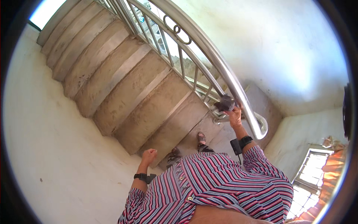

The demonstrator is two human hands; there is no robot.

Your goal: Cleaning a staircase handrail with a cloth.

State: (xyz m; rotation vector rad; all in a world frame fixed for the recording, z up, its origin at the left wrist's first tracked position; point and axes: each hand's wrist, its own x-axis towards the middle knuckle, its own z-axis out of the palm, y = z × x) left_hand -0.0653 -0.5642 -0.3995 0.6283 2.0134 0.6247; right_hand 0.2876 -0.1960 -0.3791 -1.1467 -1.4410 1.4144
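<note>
My right hand (235,116) grips a crumpled dark cloth (225,103). The cloth lies against the inner side of the stainless steel handrail (242,96), near its rounded lower end, above the thinner mid rail (208,71). Part of the fingers is hidden behind the cloth. My left hand (150,155) hangs at my side with curled fingers, near the pale wall (70,156), and no object shows in it. Both wrists carry black straps with small boxes.
Worn concrete steps (145,75) rise to the upper left beside the balusters (181,61). My sandalled foot (201,137) stands at their bottom. Through the railing, another flight (190,67) shows lower down. On the right are a barred window (310,168) and an orange curtain (332,173).
</note>
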